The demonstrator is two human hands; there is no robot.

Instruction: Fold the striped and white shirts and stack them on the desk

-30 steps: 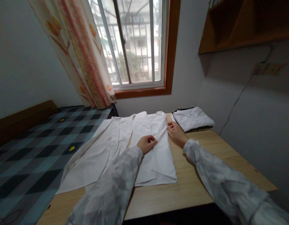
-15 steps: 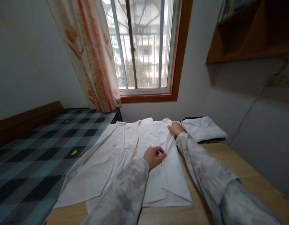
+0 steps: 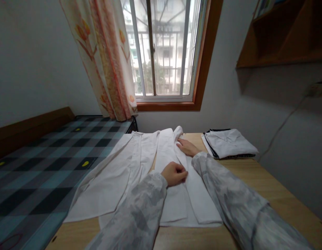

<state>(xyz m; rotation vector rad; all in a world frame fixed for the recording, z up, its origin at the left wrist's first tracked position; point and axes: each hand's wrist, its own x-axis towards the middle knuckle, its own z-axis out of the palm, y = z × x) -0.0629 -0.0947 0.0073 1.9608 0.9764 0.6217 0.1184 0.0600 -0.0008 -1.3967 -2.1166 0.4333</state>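
A white garment point(image 3: 109, 187) lies spread over the wooden table point(image 3: 255, 187), its left part reaching the bed's edge and its right part folded in layers. My left hand point(image 3: 174, 173) rests on the right part with its fingers curled together; whether cloth is pinched in them is hidden. Farther back, my right hand point(image 3: 188, 147) lies on the folded cloth near its upper right edge, fingers stretched toward the left. Both forearms wear grey-white patterned sleeves.
A folded stack of white and black clothes point(image 3: 230, 143) sits at the table's back right. On the left is a bed with a checked cover point(image 3: 46, 180). Behind are a curtain point(image 3: 109, 62) and a window point(image 3: 166, 52). A wooden shelf point(image 3: 281, 41) hangs upper right.
My right hand has moved left from the garment's right edge and its fingers have flattened. The right layer of cloth has shifted. My left hand has closed more. The view has shifted slightly.
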